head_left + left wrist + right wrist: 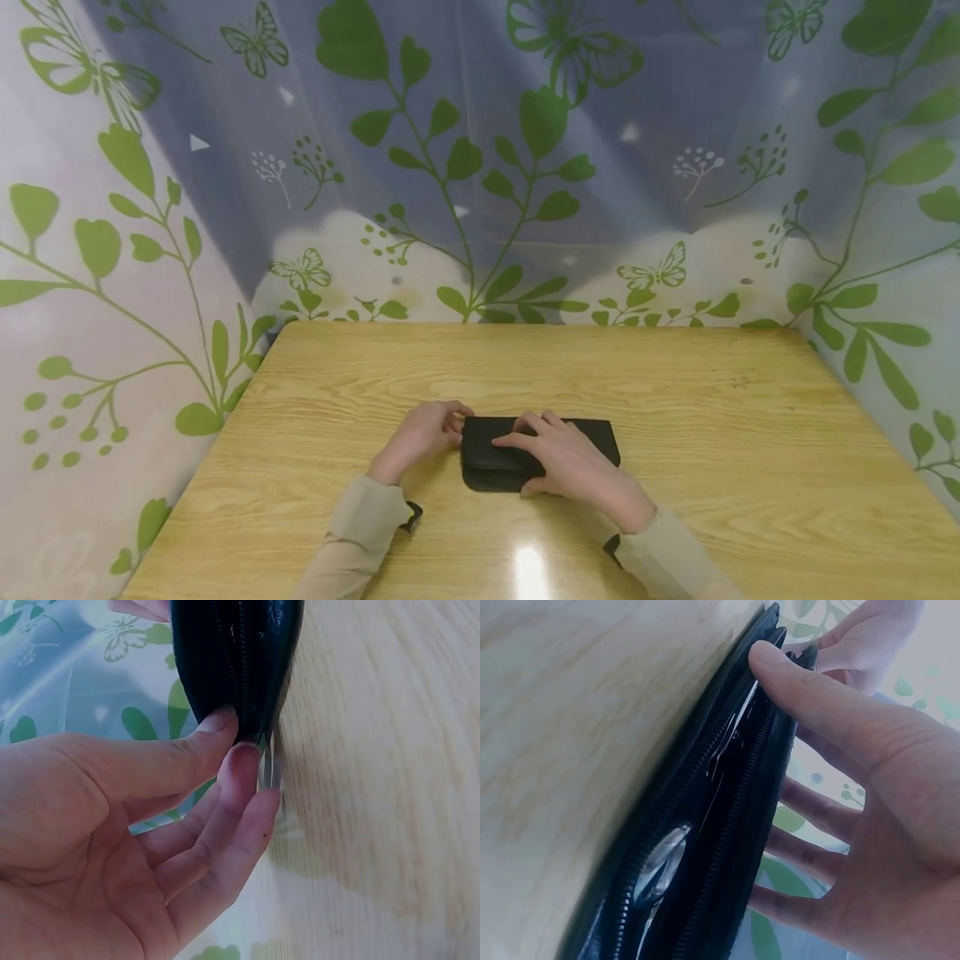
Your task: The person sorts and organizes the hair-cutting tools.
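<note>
A black zip pouch (483, 454) lies flat on the wooden table. At its left end, the thumb and forefinger of my left hand (423, 433) pinch the corner where the zip (241, 664) ends. My right hand (566, 462) holds the pouch from above, fingers spread over the top and thumb at the near edge. In the right wrist view the zip's two rows of teeth stand apart along the side. A shiny silvery thing (660, 866) shows in the gap; the rest of the inside is dark.
The wood-grain table (360, 367) reaches back to a curtain (480, 167) printed with green leaves and butterflies, which also hangs on both sides. Black straps (411, 517) show at both cuffs. A bright light reflection lies on the table's near part.
</note>
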A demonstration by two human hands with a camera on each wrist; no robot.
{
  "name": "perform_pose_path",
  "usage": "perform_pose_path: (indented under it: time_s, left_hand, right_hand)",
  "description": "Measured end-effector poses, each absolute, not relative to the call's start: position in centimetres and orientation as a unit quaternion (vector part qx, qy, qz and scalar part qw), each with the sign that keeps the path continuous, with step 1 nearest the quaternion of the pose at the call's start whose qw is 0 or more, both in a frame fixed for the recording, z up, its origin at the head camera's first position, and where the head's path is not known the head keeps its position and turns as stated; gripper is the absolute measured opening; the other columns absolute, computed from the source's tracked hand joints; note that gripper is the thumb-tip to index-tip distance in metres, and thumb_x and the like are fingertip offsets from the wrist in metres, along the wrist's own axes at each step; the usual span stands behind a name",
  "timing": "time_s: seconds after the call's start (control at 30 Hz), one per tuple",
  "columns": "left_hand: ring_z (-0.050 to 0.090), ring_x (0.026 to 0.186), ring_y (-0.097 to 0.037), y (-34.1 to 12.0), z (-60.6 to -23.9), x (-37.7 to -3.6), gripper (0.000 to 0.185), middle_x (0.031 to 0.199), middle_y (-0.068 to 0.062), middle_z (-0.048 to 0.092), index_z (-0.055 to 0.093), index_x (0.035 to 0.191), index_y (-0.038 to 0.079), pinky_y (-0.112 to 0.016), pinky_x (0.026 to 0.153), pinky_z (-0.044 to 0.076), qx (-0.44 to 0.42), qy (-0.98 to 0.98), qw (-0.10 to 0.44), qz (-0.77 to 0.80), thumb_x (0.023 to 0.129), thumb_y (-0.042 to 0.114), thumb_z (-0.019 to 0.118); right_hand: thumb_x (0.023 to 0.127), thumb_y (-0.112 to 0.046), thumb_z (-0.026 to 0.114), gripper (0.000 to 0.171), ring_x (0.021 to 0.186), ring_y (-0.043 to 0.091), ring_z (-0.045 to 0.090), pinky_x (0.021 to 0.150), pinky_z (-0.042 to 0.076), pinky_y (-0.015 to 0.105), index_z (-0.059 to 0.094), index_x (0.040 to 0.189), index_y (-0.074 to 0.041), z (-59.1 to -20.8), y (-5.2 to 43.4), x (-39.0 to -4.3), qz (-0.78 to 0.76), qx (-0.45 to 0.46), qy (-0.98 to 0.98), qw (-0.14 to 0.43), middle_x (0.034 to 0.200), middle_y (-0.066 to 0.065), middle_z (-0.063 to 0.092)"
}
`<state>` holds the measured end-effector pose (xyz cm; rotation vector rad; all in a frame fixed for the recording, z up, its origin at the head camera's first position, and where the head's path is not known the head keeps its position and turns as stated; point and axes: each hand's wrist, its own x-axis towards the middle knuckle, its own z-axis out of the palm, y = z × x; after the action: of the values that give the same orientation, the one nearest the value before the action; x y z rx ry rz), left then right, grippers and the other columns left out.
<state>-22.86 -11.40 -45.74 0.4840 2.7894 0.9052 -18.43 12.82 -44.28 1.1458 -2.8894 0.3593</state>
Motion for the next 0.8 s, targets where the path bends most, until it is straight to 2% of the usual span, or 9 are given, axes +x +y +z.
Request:
perform_pose_path:
  time_s: [0.23, 0.43, 0.57, 0.67, 0.8]
  left_hand:
    - [0.064, 0.08, -0.013, -11.67, -45.7, -22.83, 0.033, 0.088, 0.0, 0.069, 0.069, 0.123, 0.006, -0.036, 0.077, 0.054, 0.154, 0.933, 0.102, 0.309, 0.091, 0.001, 0.073]
    - [0.065, 0.084, -0.014, -11.97, -45.24, -22.8, 0.037, 0.095, -0.003, 0.07, 0.068, 0.12, 0.005, -0.039, 0.083, 0.055, 0.152, 0.927, 0.12, 0.323, 0.085, -0.003, 0.077]
    - [0.064, 0.082, -0.012, -11.9, -45.24, -22.72, 0.034, 0.096, -0.002, 0.07, 0.069, 0.117, 0.006, -0.038, 0.083, 0.054, 0.148, 0.929, 0.112, 0.32, 0.084, 0.0, 0.08]
    - [0.062, 0.081, -0.012, -11.8, -45.39, -22.72, 0.029, 0.092, 0.0, 0.07, 0.071, 0.114, 0.006, -0.035, 0.081, 0.052, 0.147, 0.934, 0.098, 0.309, 0.086, 0.002, 0.079]
    - [0.064, 0.083, -0.013, -11.68, -45.6, -22.81, 0.024, 0.088, 0.003, 0.07, 0.073, 0.11, 0.008, -0.034, 0.081, 0.052, 0.141, 0.94, 0.08, 0.3, 0.087, 0.004, 0.077]
  right_hand:
    - [0.075, -0.034, 0.089, 0.07, 0.11, 0.029, 0.056, 0.084, 0.054, 0.05, 0.062, 0.139, -0.025, -44.31, 12.84, -18.42, 0.115, 0.367, -0.923, 0.004, 0.129, 0.006, 0.057]
    - [0.074, -0.035, 0.089, 0.071, 0.112, 0.03, 0.055, 0.085, 0.053, 0.051, 0.062, 0.139, -0.024, -44.19, 12.91, -18.38, 0.12, 0.364, -0.924, 0.002, 0.129, 0.006, 0.057]
    - [0.082, -0.033, 0.084, 0.057, 0.105, 0.027, 0.06, 0.081, 0.055, 0.046, 0.065, 0.136, -0.022, -44.38, 12.9, -18.6, 0.123, 0.358, -0.925, 0.028, 0.124, 0.005, 0.061]
    - [0.092, -0.023, 0.076, 0.041, 0.095, 0.023, 0.065, 0.074, 0.056, 0.039, 0.068, 0.132, -0.018, -44.45, 12.91, -18.91, 0.132, 0.352, -0.924, 0.069, 0.118, 0.004, 0.066]
    - [0.096, -0.014, 0.07, 0.033, 0.089, 0.021, 0.07, 0.072, 0.057, 0.037, 0.069, 0.129, -0.014, -44.47, 12.93, -19.28, 0.149, 0.351, -0.918, 0.107, 0.114, 0.004, 0.07]
